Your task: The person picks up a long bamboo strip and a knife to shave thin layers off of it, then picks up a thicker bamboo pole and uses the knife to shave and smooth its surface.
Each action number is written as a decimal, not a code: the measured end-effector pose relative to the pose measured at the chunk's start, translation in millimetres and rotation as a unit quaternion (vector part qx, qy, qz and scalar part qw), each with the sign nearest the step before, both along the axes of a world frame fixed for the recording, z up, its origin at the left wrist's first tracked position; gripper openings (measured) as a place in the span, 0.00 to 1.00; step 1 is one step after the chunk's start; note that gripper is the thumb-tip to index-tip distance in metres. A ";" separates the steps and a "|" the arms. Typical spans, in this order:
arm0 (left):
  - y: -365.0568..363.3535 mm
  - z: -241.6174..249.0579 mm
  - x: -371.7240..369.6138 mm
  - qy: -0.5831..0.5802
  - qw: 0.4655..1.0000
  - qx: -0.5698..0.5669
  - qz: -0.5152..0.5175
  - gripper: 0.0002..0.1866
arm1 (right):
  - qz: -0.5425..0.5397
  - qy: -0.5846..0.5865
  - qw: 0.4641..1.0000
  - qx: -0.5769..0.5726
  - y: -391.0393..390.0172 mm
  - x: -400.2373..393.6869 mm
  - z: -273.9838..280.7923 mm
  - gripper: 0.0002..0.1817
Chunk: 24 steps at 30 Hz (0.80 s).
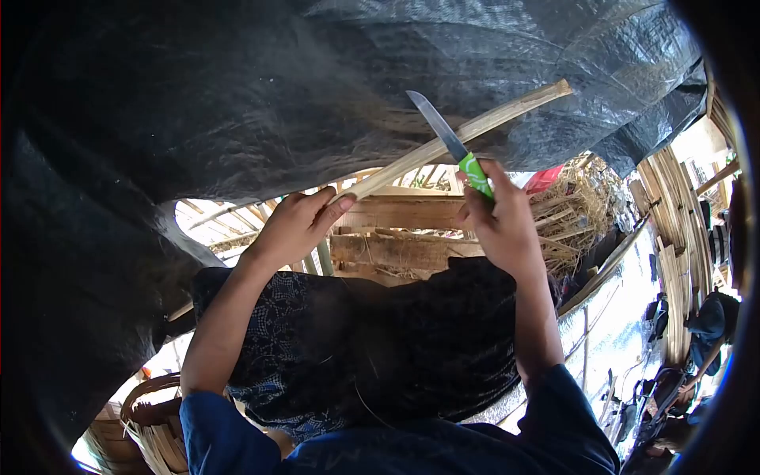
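My left hand is closed around the lower end of a long, pale bamboo strip, which slants up to the right. In my right hand is a knife with a green patterned handle, my fingers wrapped round it. The knife's blade points up and to the left and crosses the strip near its middle. Below both hands, dark patterned cloth covers my lap.
Black plastic sheeting hangs across the top and left. Wooden boards lie beyond my lap. A heap of straw-like shavings is at the right. A woven basket stands lower left; another person is at far right.
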<state>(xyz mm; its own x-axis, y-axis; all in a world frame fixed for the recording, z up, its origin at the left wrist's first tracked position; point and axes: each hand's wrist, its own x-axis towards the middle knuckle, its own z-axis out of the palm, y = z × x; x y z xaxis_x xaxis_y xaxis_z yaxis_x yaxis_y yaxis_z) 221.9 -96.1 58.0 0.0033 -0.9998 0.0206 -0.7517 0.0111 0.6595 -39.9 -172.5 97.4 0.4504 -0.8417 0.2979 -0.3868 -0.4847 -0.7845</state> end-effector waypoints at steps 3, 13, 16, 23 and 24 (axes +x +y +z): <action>5.4 8.6 -10.0 0.012 0.997 -0.073 0.034 0.20 | 0.008 0.012 0.998 -0.054 -4.4 -1.1 -5.8 0.10; 9.0 62.4 -49.0 -0.076 0.996 -0.043 0.002 0.25 | -0.100 -0.505 0.848 0.126 -48.9 -36.5 38.2 0.16; 12.7 66.5 -64.9 -0.072 0.995 -0.055 -0.046 0.21 | -0.221 -0.495 0.840 0.010 -56.7 -54.0 42.0 0.15; -8.4 72.8 -120.3 -0.042 0.933 -0.309 -0.181 0.12 | -0.253 -0.567 0.764 -0.173 -89.5 -223.0 121.0 0.12; -3.0 78.2 -130.8 -0.072 0.940 -0.269 -0.197 0.12 | -0.254 -0.527 0.785 -0.205 -46.3 -184.0 133.8 0.14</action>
